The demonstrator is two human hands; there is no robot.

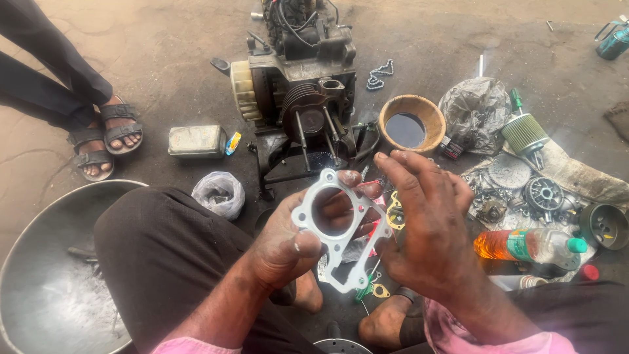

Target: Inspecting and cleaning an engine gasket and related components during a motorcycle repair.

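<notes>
My left hand (285, 246) grips a thin white gasket (337, 246) with a large round hole and small bolt holes, held up in front of me. My right hand (426, 229) is raised beside it, fingers spread, fingertips near the gasket's upper right edge. Beyond the gasket stands a small engine (295, 78) on a black stand, its finned cylinder and long studs pointing toward me. Both hands are grimy.
A large metal basin (46, 275) sits at the left by my knee. Another person's sandalled feet (105, 137) stand far left. A bowl of dark oil (409, 124), a plastic bag (219, 193), a metal box (195, 141), a bottle of orange liquid (524, 246) and several engine parts (524, 190) lie around.
</notes>
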